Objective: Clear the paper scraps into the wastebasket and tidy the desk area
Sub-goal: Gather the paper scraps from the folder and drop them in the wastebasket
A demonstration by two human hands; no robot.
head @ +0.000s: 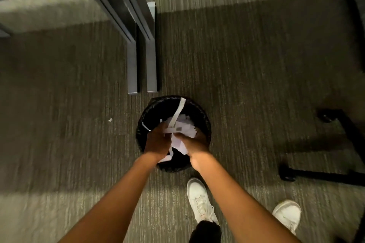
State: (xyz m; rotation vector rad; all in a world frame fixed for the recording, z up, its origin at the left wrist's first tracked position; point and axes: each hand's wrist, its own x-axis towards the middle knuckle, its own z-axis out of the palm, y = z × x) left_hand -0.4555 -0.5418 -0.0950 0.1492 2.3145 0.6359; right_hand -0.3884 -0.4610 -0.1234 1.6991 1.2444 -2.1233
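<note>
Both bare forearms, nearest the lens, are stretched downward and brought together over the round black wastebasket lined with a black plastic bag [173, 134], presumably so that anything let go falls inside the rim and not on the floor.

Fingers of the left hand [158, 140] are curled round a loose bundle of white paper scraps and strips [179, 134], and those of the right hand [195, 142] are curled against the same bundle from the other side; the fingertips themselves are hidden beneath the paper and the backs of the hands, so how tightly they are pressed cannot be told. The bundle is kept between the two hands, directly above the basket's mouth, most likely because many small pieces are more easily contained by two hands than by one. One long white paper strip [178, 111] is seen reaching from the bundle across to the far rim. Whether paper already lies at the bottom of the basket cannot be made out.

Outward from the basket, one small white scrap [110, 119] is left on the grey ribbed carpet [59, 104] to the left, well apart from the rim, so the clearing is judged unfinished. Grey metal desk legs [142, 61] stand just beyond the basket, and the black wheeled base of an office chair [335, 144] is seen to the right. Two white sneakers [199, 201] are planted near the basket.
</note>
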